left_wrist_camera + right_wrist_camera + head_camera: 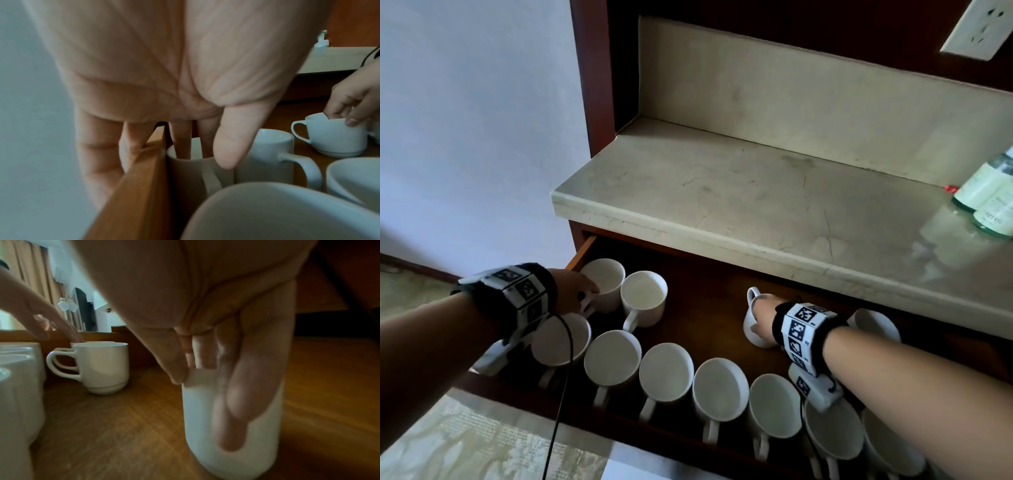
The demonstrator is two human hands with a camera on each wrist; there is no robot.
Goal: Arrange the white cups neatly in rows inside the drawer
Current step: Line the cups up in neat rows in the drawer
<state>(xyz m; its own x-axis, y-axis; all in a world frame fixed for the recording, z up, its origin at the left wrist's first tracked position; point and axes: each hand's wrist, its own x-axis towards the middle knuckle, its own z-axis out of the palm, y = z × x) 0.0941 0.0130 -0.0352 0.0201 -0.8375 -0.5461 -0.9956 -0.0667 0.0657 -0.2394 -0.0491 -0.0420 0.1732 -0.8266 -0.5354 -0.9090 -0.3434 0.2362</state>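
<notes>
In the open wooden drawer point(709, 308), the left hand point(571, 291) grips the white ceramic corner cup point(604, 279) by its rim at the back-left corner, apparently fingers point(183, 141) inside; the right hand point(763, 317) grasps another white handled cup point(751, 323) mid-drawer.

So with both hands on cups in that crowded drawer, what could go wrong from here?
The right hand pinches its cup by the rim only, so it might slip or tip. The left hand has fingers inside the corner cup, tight against the drawer wall and the neighbouring cup; lifting it could knock or chip them.
</notes>
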